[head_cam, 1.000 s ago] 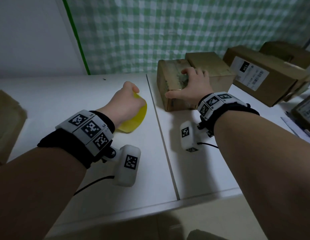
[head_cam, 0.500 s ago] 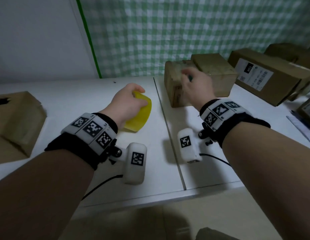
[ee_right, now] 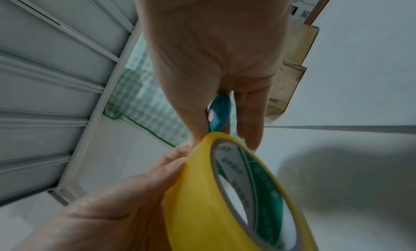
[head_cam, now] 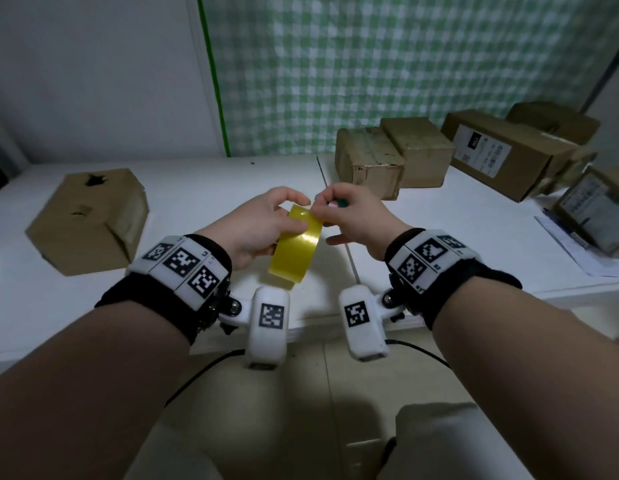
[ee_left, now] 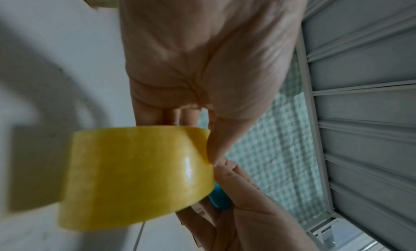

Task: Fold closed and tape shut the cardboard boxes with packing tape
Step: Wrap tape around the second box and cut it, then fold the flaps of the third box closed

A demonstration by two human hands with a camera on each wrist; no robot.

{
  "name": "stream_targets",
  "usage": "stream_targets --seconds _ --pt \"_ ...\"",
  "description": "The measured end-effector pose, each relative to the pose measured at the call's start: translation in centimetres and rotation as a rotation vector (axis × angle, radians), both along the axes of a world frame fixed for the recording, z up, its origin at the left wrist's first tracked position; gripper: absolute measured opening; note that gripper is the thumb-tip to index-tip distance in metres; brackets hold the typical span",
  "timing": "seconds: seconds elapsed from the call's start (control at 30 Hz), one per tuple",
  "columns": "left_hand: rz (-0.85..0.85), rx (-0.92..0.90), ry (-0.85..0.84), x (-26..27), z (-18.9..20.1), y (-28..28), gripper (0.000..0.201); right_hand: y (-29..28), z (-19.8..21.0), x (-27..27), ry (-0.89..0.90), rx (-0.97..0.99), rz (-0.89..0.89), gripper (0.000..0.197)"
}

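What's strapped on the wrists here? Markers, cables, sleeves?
Both forearms bare, no sleeves. The left hand and right hand each have a black wrist strap carrying white blocks with black square fiducial markers, plus a white rounded camera pod below with its own marker. Black cables trail from the pods.

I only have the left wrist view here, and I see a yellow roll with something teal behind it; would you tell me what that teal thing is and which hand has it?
Observer: The right hand holds it: a small teal tool with a pink spot, tucked between the fingers.
Operator: Thank you. What does the inside of the roll look like?
Observer: The right wrist view shows the tape roll has a grey core with green printing.
Operator: Is a box right in front of the hands?
Observer: No. In the head view the left hand grips the roll above bare table; one cardboard box sits off to the left, several boxes at the back right.
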State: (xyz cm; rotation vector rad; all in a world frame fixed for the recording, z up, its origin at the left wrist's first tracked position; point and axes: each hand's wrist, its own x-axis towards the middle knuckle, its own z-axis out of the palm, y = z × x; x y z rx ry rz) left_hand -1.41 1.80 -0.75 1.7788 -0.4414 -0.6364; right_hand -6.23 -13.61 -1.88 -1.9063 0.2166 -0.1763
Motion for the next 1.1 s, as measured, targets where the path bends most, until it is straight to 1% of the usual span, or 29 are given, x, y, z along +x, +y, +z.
stream_targets --seconds 0.1,0.17,0.2,0.23,0.27,0.33,0.37,0.4,0.47,0.57,0.6,0.67,0.7,0.8,0.87,0.97,1.03,1.1 --pt "-0.012 0.011 -0.011 -0.8 0.2 1.1 0.035 1.2 0.4 -0.4 -0.020 -0.012 -0.023 0.015" --pt "0.010 0.015 -0.035 -0.8 0.4 2.0 0.050 1.8 0.5 -0.3 -0.047 -0.043 -0.050 0.020" --pt "0.048 0.022 -0.063 -0.6 0.5 2.6 0.057 2.0 0.5 -0.2 -0.057 -0.071 -0.066 0.022" --pt "0.109 0.038 -0.120 -0.2 0.6 3.3 0.061 2.1 0.5 0.0 -0.066 -0.106 -0.080 0.023" --pt "0.199 0.068 -0.192 0.3 0.6 4.1 0.060 2.2 0.4 0.2 -0.075 -0.146 -0.094 0.024" --pt "0.445 0.155 -0.344 2.2 0.5 6.3 0.052 2.4 0.1 0.5 -0.088 -0.220 -0.120 0.024" --pt "0.557 0.202 -0.391 3.1 0.5 7.6 0.048 2.5 0.0 0.7 -0.093 -0.249 -0.129 0.023" --pt "0.644 0.261 -0.402 4.0 0.4 8.9 0.046 2.6 -0.1 0.8 -0.097 -0.278 -0.136 0.022" --pt "0.720 0.414 -0.402 5.4 0.1 11.2 0.044 3.0 -0.1 1.0 -0.109 -0.340 -0.141 0.019" --pt "0.775 0.667 -0.419 6.4 0.0 13.2 0.032 3.7 -0.1 1.3 -0.126 -0.424 -0.142 0.013" --pt "0.828 0.723 -0.405 6.8 -0.3 13.6 0.034 4.0 -0.1 1.4 -0.128 -0.446 -0.147 0.012" --pt "0.960 0.737 -0.336 7.0 -0.9 14.1 0.056 4.4 0.0 1.8 -0.127 -0.466 -0.157 0.011" --pt "0.993 0.743 -0.322 7.1 -1.1 14.3 0.064 4.5 0.0 1.9 -0.124 -0.471 -0.160 0.010" --pt "1.040 0.749 -0.252 8.1 -1.6 15.1 0.074 4.8 0.1 2.4 -0.118 -0.499 -0.166 0.011" --pt "1.037 0.749 -0.213 8.5 -1.7 15.6 0.075 4.9 0.1 2.7 -0.120 -0.520 -0.160 0.011" --pt "1.017 0.725 -0.215 8.5 -1.7 15.7 0.068 4.9 0.0 3.0 -0.121 -0.534 -0.157 0.010" --pt "0.986 0.703 -0.232 8.2 -1.8 15.3 0.073 4.8 0.0 3.0 -0.120 -0.517 -0.163 0.010" --pt "0.914 0.656 -0.274 7.7 -1.9 14.4 0.076 4.5 -0.1 2.9 -0.127 -0.481 -0.170 0.010"
